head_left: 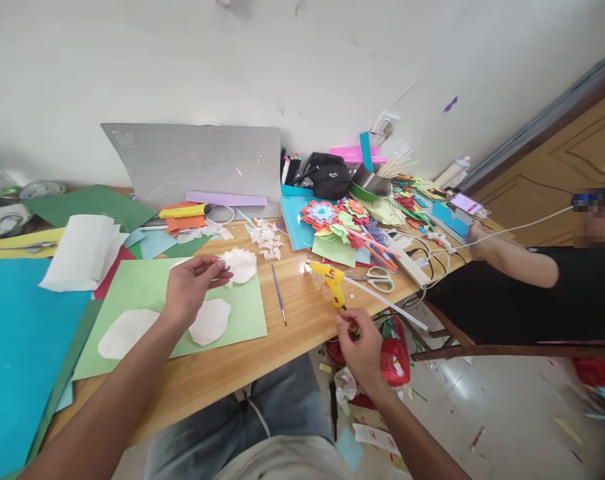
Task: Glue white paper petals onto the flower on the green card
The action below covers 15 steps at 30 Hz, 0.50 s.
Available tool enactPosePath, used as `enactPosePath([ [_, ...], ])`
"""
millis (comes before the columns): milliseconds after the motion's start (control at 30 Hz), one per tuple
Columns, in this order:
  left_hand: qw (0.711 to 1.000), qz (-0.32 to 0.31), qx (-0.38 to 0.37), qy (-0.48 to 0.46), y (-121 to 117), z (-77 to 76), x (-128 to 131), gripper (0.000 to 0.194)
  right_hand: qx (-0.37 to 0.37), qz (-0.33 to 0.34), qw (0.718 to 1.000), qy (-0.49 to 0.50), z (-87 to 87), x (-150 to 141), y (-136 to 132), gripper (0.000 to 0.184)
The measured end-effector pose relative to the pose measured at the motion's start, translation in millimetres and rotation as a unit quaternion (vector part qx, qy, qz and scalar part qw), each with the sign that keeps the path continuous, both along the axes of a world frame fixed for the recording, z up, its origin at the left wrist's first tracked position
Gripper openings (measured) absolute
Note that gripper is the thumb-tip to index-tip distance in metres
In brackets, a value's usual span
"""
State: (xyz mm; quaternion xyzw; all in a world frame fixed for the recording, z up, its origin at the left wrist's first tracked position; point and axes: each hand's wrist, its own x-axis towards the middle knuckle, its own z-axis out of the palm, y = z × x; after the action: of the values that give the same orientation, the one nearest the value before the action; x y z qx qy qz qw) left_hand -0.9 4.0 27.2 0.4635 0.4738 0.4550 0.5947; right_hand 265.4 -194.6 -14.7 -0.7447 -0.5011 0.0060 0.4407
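Note:
My left hand (195,283) hovers over a light green sheet (249,317), thumb and fingers pinched together. Its fingertips are beside a ruffled white piece (241,265); whatever they pinch is too small to make out. Two flat white rounded pieces, one on the left (127,332) and one nearer the middle (211,321), lie on the sheet. At the table's front edge, my right hand (361,347) is closed with curled fingers, just below the handle of a yellow glue gun (335,280). Its contents are hidden. A thin blue paintbrush (279,295) lies between the hands.
Scissors (379,279) and a power strip (409,263) with cables lie right of the glue gun. Paper flowers (327,217), a black pouch (331,177) and torn white scraps (266,239) are behind. Another person's arm (517,257) reaches in at right. Blue paper (27,353) covers the left.

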Motion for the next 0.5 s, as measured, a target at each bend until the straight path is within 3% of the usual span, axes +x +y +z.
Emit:
enactPosePath([
  [67, 0.999, -0.013, 0.004, 0.037, 2.8, -1.6, -2.4, 0.035, -0.001, -0.052, 0.997, -0.055, -5.6, 21.1, 5.4, 0.024],
  [167, 0.995, -0.045, 0.008, 0.084, 7.1, -6.3, -6.7, 0.036, -0.056, -0.052, 0.995, -0.060, -5.5, 36.0, 33.4, 0.045],
  [300, 0.991, -0.066, -0.001, 0.120, 10.5, -11.1, -10.8, 0.037, -0.137, -0.033, 0.989, -0.036, -5.3, 37.3, 67.1, 0.043],
  [500, 0.967, -0.156, -0.016, 0.201, 13.5, -12.4, -18.4, 0.034, -0.086, 0.035, 0.995, 0.039, -6.0, 37.1, 73.9, 0.040],
])
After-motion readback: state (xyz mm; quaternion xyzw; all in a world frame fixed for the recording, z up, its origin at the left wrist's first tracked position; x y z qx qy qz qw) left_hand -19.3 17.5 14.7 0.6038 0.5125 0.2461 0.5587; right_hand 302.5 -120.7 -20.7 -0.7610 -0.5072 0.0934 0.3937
